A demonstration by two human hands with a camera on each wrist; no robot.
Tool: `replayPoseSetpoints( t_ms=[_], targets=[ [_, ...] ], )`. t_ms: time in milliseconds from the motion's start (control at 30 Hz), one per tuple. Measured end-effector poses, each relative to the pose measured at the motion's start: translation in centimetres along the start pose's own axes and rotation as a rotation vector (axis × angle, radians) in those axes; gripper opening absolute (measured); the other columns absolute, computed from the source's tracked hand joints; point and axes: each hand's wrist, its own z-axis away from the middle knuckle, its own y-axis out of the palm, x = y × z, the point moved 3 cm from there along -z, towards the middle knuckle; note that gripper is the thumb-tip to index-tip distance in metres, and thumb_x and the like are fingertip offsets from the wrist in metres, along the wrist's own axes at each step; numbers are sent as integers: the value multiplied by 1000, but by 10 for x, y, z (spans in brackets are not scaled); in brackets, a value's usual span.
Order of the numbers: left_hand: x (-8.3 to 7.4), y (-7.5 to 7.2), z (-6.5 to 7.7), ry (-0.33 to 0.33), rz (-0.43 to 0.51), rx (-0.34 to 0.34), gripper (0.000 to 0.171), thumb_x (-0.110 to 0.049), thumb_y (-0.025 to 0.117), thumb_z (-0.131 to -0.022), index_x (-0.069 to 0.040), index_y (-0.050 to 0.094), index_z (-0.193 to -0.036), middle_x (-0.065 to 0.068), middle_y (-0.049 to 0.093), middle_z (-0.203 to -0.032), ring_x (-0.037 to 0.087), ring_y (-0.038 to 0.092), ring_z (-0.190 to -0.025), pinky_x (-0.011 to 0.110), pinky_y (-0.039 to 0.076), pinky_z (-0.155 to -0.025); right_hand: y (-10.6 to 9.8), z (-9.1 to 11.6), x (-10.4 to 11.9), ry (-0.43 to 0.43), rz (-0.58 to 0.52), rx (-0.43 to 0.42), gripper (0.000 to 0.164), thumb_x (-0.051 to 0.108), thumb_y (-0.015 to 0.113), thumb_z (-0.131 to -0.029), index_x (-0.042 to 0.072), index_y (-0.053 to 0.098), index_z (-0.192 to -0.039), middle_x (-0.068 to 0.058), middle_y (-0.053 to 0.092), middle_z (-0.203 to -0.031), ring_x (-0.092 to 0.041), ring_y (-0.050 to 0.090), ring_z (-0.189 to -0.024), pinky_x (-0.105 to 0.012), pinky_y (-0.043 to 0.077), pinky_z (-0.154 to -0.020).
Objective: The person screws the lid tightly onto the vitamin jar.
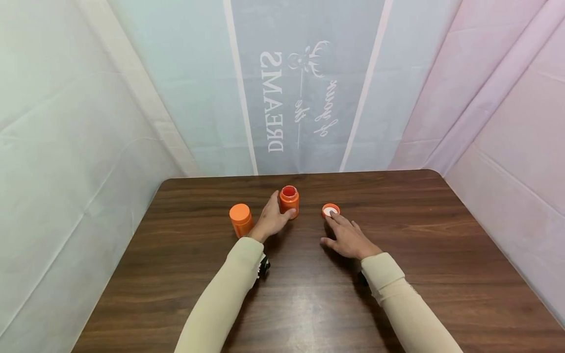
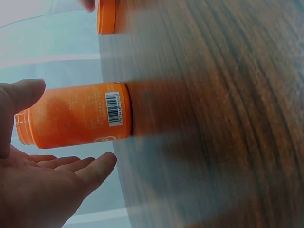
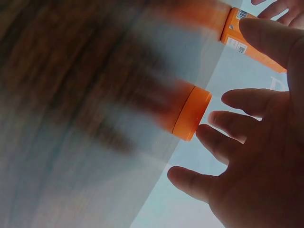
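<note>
Left hand spreads around barcoded orange bottle, right hand splays at orange cap, neither gripping; backdrop reads "DREAMS".

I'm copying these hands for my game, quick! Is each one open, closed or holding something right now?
Left hand: open around the uncapped orange bottle, not gripping it.
Right hand: open at the small orange lid, not gripping it.
</note>
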Motion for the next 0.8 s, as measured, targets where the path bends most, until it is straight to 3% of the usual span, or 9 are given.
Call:
replayPoseSetpoints(
  t_ms=[533,800],
  targets=[
    [1,6,-8,-11,43,-38,70,-16,67,-97,0,27,-152,20,45,-145,33,45,-134,49,32,-112,-3,4,1,4,29,20,64,35,64,-99,-3,44,-147,-26,39,-151,-43,34,-140,-70,21,-108],
    [-1,8,-9,-8,43,-57,64,-16,67,-97,0,32,-149,19,47,-142,33,48,-131,48,34,-111,-3,5,2,-29,94,-42,44,28,68,-97,2,58,-130,-21,53,-131,-41,47,-127,-68,30,-104]
  ],
)
